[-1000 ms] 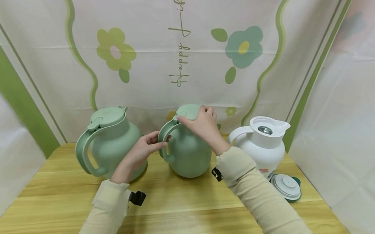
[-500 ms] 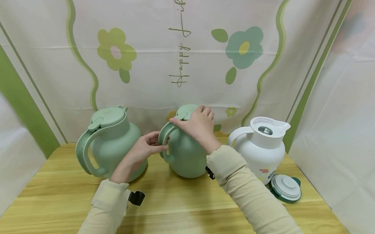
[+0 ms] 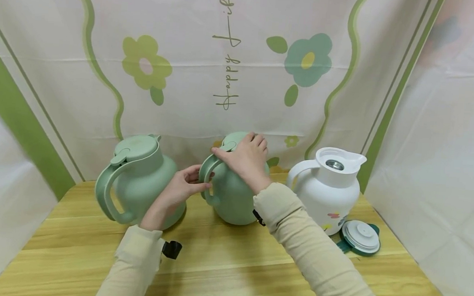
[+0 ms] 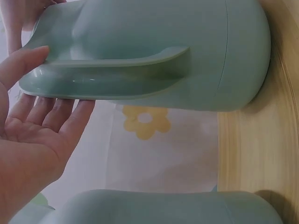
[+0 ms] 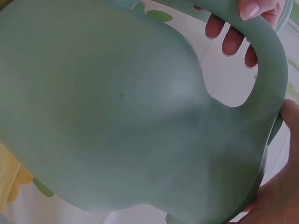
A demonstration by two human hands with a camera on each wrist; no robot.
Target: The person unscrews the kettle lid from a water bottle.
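In the head view, a green thermos jug (image 3: pixel 233 200) stands upright on the table between two other jugs. My left hand (image 3: pixel 178 187) holds its handle (image 4: pixel 117 88); the left wrist view has the thumb on one side of that handle and the fingers on the other. Across the top, my right hand (image 3: pixel 247 160) grips the jug's green lid (image 3: pixel 232 138), thumb near the lever by the handle and fingers over the far side. The right wrist view is mostly filled by the jug's body (image 5: pixel 121 107), with left fingertips showing through the handle.
Another green thermos jug (image 3: pixel 143 182), lid on, stands at the left. To the right is a white jug (image 3: pixel 326 195) with its top uncovered. Beside it a white and green lid (image 3: pixel 363 235) lies on the wooden table (image 3: pixel 211 274). Behind hangs a flowered cloth (image 3: pixel 183 89).
My right hand and forearm have shifted left over the lid, with the thumb closer to the handle. More of the white jug and the loose lid shows. The left hand keeps its place.
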